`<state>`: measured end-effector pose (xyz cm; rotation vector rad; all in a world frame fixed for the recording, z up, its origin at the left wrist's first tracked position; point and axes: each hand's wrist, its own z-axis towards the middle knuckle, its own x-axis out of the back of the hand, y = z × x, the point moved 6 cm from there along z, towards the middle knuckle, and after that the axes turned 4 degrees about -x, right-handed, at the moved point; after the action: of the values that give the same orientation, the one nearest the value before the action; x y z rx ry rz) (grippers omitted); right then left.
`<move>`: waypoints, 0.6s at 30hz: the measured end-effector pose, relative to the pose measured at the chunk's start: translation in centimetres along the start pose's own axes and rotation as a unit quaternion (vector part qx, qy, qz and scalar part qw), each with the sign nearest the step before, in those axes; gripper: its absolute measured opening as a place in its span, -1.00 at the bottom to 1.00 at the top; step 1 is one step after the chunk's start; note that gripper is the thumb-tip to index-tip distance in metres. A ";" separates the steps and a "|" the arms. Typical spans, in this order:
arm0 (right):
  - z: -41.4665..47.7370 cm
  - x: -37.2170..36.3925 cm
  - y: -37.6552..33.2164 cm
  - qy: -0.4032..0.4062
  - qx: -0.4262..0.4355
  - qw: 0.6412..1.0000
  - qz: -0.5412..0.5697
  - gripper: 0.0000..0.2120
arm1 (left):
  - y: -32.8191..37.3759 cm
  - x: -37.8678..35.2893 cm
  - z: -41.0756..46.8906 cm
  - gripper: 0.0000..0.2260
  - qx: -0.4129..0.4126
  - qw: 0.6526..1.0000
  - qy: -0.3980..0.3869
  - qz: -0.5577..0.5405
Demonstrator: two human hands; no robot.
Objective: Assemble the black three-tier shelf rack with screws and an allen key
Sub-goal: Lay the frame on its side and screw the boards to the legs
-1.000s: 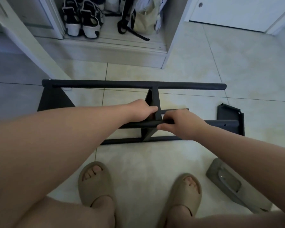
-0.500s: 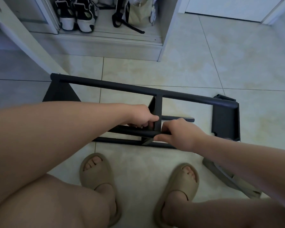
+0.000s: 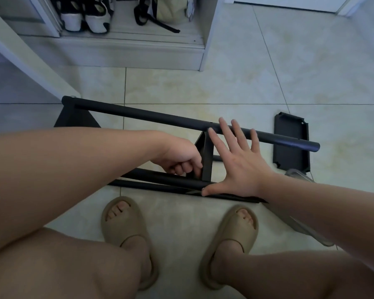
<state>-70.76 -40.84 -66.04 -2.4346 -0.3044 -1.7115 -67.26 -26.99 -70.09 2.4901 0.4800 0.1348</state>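
2 hands: left hand (image 3: pixel 177 156) fingers are gripping the middle panel (image 3: pixel 206 160), right hand (image 3: pixel 240 167) fingers are lying open; I'm wanting the tube (image 3: pixel 160 176) beneath them squared.

Black rack frame (image 3: pixel 181 120) tilted on floor (partly assembled); loose shelf panel (image 3: pixel 292 143) beside.

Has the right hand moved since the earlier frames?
Yes. The right hand no longer pinches the lower tube; its fingers have spread upward to the upper tube.

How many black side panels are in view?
3: left panel at the left end of the long tube; middle panel gripped by the left hand; right panel on the floor near its free end. Arms may hide others.
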 end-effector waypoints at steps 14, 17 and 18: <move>1.8 -1.1 0.2 0.010 0.038 0.999 0.003 0.35 | -1.8 3.0 1.5 -0.58 0.009 0.989 0.059 -0.134; 1.8 -1.2 0.1 0.011 0.038 0.999 0.002 0.35 | -2.2 3.2 1.5 -0.59 0.002 0.985 0.057 -0.165; 1.8 -1.1 0.1 0.010 0.037 0.999 0.003 0.35 | -2.1 3.2 1.4 -0.61 -0.003 0.983 0.050 -0.174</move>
<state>-69.44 -40.57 -67.72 -2.3614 -0.3510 -1.6906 -64.66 -24.98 -72.54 2.3590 0.9462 0.1211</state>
